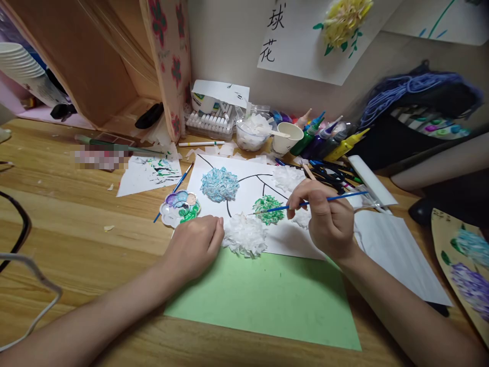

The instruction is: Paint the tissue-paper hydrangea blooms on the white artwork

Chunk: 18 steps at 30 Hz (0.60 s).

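Note:
My right hand [324, 214] is closed around a thin blue paintbrush [335, 198], its tip over the edge between a green paper flower [269, 209] and a large white one [245, 235]. My left hand [199, 241] lies with curled fingers on the lower left of the white sheet [198, 176], beside the large white flower; what it holds, if anything, is hidden. A blue paper flower [220, 184] and another white one [287, 178] sit higher on the sheet, among black drawn lines. Close above my left hand is a flower-shaped palette [170, 211] with purple, blue and green paint.
Under the sheet lies green paper [263, 300]. Behind it stand a bowl of white paper scraps [252, 135], a paper cup [287, 138] and paint bottles [346, 144]. A paint-smeared paper [141, 176] is at left; white paper [401, 257] lies at right.

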Each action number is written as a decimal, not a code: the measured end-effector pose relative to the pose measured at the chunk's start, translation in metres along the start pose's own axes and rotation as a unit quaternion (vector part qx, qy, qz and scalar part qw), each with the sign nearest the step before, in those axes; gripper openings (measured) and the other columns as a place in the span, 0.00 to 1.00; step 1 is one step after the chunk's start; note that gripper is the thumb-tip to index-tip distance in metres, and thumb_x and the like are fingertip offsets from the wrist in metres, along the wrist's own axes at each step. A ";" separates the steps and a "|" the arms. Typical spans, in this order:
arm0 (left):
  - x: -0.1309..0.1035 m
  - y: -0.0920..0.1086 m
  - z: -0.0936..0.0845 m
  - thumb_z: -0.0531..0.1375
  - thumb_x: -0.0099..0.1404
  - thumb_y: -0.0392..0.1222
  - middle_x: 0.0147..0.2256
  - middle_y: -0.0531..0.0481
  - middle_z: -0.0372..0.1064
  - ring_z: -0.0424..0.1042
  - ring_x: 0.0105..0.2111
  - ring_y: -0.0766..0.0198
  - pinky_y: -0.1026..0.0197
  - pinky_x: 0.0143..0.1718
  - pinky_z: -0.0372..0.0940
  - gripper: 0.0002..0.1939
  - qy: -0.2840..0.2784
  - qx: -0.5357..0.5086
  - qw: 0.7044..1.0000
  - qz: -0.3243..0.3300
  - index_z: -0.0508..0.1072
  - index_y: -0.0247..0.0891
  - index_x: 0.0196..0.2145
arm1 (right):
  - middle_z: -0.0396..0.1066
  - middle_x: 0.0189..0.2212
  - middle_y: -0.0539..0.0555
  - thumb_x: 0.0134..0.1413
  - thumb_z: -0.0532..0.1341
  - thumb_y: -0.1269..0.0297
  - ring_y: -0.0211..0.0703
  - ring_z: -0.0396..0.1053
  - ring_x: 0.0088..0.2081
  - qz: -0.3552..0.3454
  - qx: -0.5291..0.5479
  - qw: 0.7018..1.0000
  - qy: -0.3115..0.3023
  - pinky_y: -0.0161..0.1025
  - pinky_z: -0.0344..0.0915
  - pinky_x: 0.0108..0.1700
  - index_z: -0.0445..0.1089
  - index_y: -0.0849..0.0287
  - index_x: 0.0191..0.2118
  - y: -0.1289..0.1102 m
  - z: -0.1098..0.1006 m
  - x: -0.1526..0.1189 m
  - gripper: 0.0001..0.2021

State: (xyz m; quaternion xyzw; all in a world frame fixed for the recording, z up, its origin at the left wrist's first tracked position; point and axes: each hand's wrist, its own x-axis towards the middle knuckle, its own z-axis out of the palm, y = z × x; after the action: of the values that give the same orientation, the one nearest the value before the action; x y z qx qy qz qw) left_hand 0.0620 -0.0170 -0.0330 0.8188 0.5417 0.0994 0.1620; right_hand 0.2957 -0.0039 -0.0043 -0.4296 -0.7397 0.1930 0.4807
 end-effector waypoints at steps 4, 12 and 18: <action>0.001 0.000 0.001 0.41 0.70 0.44 0.21 0.50 0.64 0.64 0.23 0.61 0.60 0.27 0.49 0.20 -0.006 -0.005 1.000 -0.009 0.57 0.40 0.22 | 0.66 0.20 0.51 0.68 0.45 0.62 0.39 0.63 0.26 -0.017 -0.015 0.999 -0.033 0.39 0.59 0.31 0.65 0.57 0.26 -0.005 0.001 -0.001 0.20; 0.001 0.001 0.001 0.41 0.70 0.44 0.20 0.50 0.63 0.63 0.23 0.61 0.60 0.27 0.49 0.19 -0.006 -0.009 1.000 -0.016 0.54 0.41 0.21 | 0.65 0.21 0.51 0.68 0.44 0.64 0.38 0.62 0.26 -0.050 -0.031 0.997 -0.044 0.38 0.59 0.31 0.64 0.57 0.26 -0.012 0.000 0.000 0.20; 0.001 0.001 0.001 0.41 0.70 0.45 0.20 0.50 0.63 0.63 0.23 0.61 0.60 0.28 0.49 0.19 -0.009 -0.012 1.000 -0.019 0.54 0.41 0.21 | 0.65 0.21 0.50 0.68 0.44 0.64 0.37 0.62 0.26 -0.045 -0.026 0.998 -0.041 0.38 0.59 0.32 0.63 0.57 0.25 -0.011 0.000 0.001 0.21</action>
State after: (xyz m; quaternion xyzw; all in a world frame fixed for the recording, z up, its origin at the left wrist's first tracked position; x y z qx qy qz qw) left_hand 0.0637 -0.0163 -0.0333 0.8074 0.5543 0.0954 0.1783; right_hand 0.2905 -0.0097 0.0037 -0.4003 -0.7821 0.1696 0.4464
